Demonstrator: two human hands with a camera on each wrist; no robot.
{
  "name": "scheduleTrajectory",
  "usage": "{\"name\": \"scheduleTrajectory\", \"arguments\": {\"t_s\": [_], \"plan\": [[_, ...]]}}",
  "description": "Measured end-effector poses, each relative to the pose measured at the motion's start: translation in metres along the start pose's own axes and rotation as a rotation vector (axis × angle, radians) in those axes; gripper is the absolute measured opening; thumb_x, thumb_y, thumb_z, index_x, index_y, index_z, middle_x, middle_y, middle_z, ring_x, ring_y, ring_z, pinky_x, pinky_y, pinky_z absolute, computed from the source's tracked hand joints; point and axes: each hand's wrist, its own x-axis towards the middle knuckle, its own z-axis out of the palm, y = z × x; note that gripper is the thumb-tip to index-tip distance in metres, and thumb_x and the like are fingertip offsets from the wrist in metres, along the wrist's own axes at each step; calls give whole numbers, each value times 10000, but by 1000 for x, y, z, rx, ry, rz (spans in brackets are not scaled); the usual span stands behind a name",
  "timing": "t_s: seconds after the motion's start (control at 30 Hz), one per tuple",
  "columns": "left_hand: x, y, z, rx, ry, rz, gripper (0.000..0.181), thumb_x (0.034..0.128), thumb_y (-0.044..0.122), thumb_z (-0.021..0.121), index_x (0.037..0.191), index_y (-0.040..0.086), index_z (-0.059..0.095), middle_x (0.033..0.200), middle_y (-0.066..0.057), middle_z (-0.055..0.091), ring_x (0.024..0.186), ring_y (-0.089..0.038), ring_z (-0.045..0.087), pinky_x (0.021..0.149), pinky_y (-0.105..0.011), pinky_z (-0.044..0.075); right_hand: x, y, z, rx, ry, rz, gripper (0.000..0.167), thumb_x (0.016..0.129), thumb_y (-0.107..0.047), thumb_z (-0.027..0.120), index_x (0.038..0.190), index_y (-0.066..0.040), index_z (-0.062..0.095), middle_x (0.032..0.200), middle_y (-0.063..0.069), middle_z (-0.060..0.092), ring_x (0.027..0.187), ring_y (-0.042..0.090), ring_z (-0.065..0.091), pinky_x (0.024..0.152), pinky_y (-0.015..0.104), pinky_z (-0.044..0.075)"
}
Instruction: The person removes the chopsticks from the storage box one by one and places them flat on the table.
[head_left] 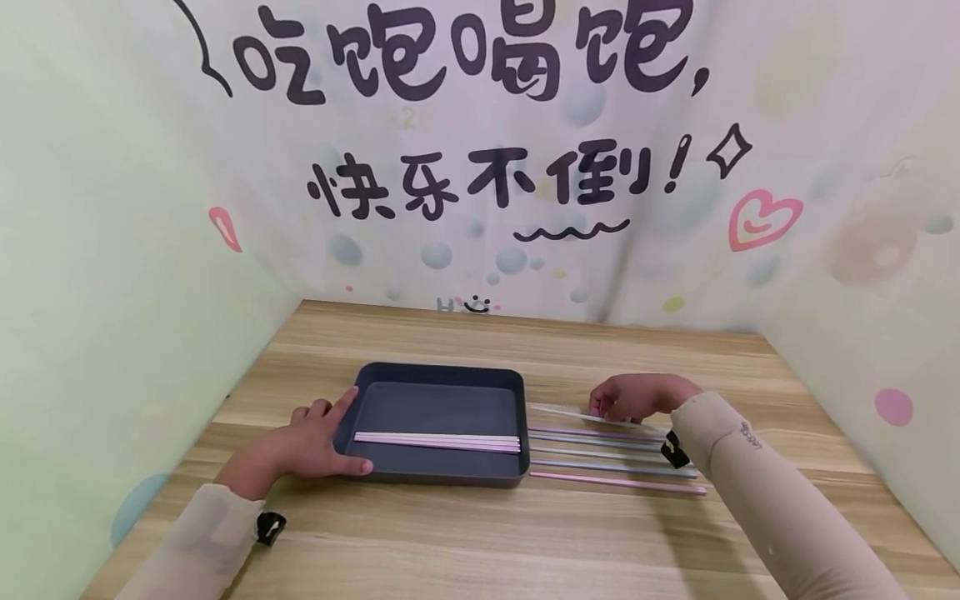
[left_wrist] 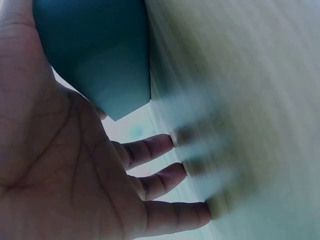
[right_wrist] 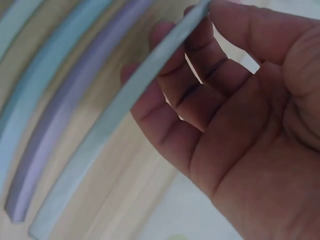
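My left hand (head_left: 315,437) rests against the left end of a dark rectangular tray (head_left: 435,404), thumb on the near rim and index finger along the left side. The left wrist view shows the other fingers extended beside the tray wall (left_wrist: 100,55), tips at the tabletop. Inside the tray lies a small bundle of pale pink and lilac chopsticks (head_left: 437,441). My right hand (head_left: 630,397) pinches a pale greenish-white chopstick (right_wrist: 115,107) between thumb and fingers, right of the tray. Below it lie a purple chopstick (right_wrist: 75,95) and a light blue chopstick (right_wrist: 37,80).
Several chopsticks lie roughly parallel on the wooden table (head_left: 480,542) right of the tray, with a pink chopstick (head_left: 615,482) closest to the front. Behind the table hangs a printed cloth (head_left: 480,267) with large dark lettering; pale walls flank both sides.
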Motion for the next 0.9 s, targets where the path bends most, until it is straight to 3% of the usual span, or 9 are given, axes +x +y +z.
{"name": "scheduleTrajectory", "arguments": {"t_s": [0.1,0.4,0.9], "plan": [[0,1,-1,2,1,3,1245,727,702,738,1566,28,112,1359,-371,348,1198,-572,346,855,-684,419,2,5,3,-52,17,-28,129,928,59,528,1002,-10,608,779,16,520,620,124,428,566,258,354],[-1,0,0,-4,-6,-7,1243,725,704,737,1566,33,115,1367,-364,347,1205,-563,347,864,-673,425,6,14,6,-223,99,-185,152,873,77,552,942,-31,634,778,-38,531,710,89,472,695,277,405],[-1,1,-1,-1,-9,-4,1241,730,693,742,1565,26,112,1362,-369,348,1202,-568,346,867,-674,424,7,17,11,-214,147,-237,162,855,103,540,914,-24,622,732,-35,484,681,97,456,674,279,389]]}}
